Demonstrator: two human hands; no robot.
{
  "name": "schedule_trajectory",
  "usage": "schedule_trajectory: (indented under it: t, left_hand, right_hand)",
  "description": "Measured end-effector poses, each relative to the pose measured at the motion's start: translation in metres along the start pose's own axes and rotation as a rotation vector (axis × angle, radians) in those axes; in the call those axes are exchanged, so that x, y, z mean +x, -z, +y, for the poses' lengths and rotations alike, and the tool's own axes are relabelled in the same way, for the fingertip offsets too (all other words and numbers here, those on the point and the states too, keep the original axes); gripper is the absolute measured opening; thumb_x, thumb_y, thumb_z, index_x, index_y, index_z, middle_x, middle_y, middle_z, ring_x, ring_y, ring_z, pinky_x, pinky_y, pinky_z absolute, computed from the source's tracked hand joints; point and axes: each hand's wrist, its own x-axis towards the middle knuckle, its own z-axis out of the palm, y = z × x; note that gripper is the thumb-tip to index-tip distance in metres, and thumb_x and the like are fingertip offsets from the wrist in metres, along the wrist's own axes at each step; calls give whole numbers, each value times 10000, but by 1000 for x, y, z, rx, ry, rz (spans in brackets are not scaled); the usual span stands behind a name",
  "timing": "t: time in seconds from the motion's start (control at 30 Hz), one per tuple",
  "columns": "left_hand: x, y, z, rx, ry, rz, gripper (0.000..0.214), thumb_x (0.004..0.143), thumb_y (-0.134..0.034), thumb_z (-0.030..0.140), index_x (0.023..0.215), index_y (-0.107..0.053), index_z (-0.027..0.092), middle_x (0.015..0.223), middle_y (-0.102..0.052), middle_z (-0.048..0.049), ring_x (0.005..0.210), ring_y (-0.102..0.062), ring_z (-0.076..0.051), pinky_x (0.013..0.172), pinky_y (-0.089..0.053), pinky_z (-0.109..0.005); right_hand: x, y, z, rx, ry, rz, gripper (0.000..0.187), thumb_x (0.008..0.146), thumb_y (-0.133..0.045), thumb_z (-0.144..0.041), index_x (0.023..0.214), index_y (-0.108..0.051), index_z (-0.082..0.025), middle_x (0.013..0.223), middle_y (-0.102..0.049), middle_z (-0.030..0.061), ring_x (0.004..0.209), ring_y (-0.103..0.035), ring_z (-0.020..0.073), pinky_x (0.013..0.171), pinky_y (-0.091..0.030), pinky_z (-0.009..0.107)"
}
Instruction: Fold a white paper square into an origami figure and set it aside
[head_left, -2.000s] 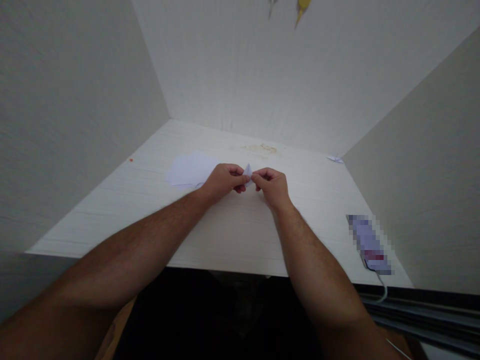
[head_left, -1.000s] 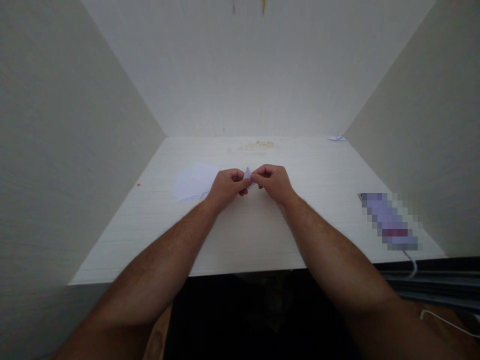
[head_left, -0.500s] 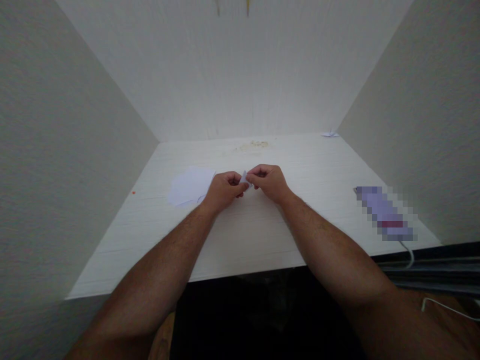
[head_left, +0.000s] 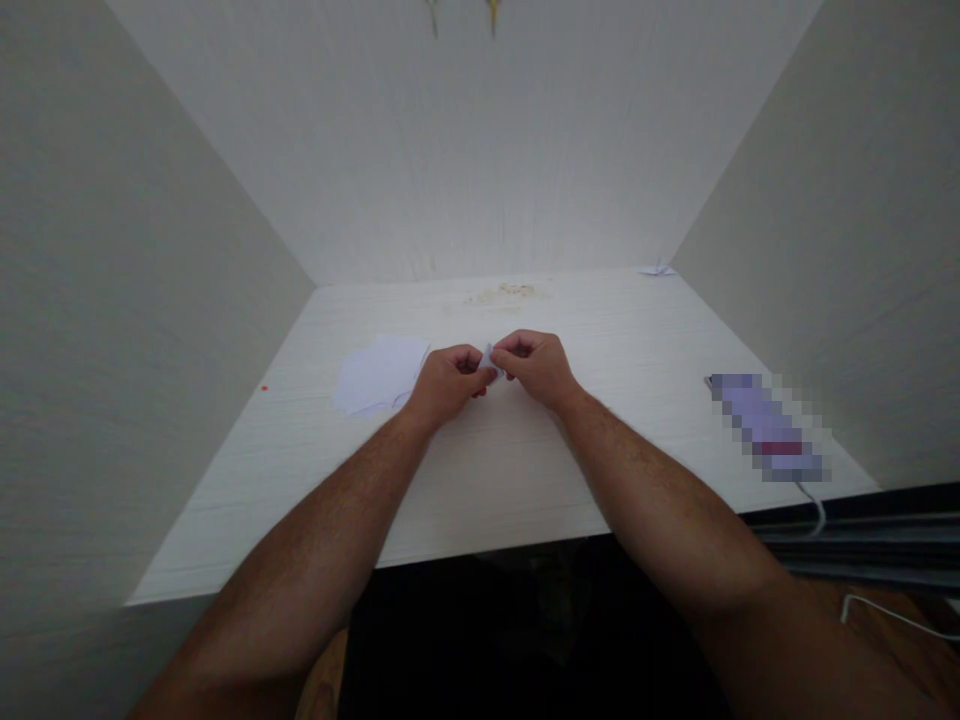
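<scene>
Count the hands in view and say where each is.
2. The left hand is beside the white paper sheets; the right hand is opposite it, both pinching a small paper piece.

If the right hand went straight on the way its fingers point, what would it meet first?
The small folded paper, which the right hand seems to pinch; just beyond it, probably the left hand, though depth is unclear.

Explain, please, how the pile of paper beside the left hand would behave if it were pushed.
The paper pile would probably slide rather than tip, since it lies flat on the table. It looks thin, so it would likely bend easily. Its uneven edges suggest it may spread apart.
</scene>
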Motion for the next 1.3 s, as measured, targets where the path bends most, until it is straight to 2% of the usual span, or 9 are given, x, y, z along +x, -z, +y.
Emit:
schedule_trajectory:
  t: [0.73, 1.03, 1.3]
  left_hand:
    - [-2, 0, 7, 36, 16, -18, 108, 711, -698, 248, 699, -633, 163, 543, -609, 19, 480, -527, -86, 477, -381, -200]
    - [-3, 0, 11, -23, 45, -45, 116, 698, -704, 218, 658, -608, 166, 524, -591, 30, 456, -493, -75, 472, -366, -202]
    - [-1, 2, 7, -36, 16, -36, 135, 702, -708, 256, 667, -614, 165, 514, -574, 37, 448, -467, -68, 464, -347, -195]
  right_hand:
    - [-1, -2, 0, -26, 28, 45, 101, 704, -659, -276, 680, -627, -183, 581, -600, -22, 535, -519, 97, 526, -425, 236]
    - [-4, -2, -7, -15, 43, 66, 126, 727, -631, -276, 643, -589, -192, 542, -544, -42, 503, -475, 87, 500, -384, 232]
    - [-2, 0, -4, -49, -6, -3, 148, 708, -676, -324, 717, -633, -183, 605, -608, -17, 533, -513, 94, 528, -420, 240]
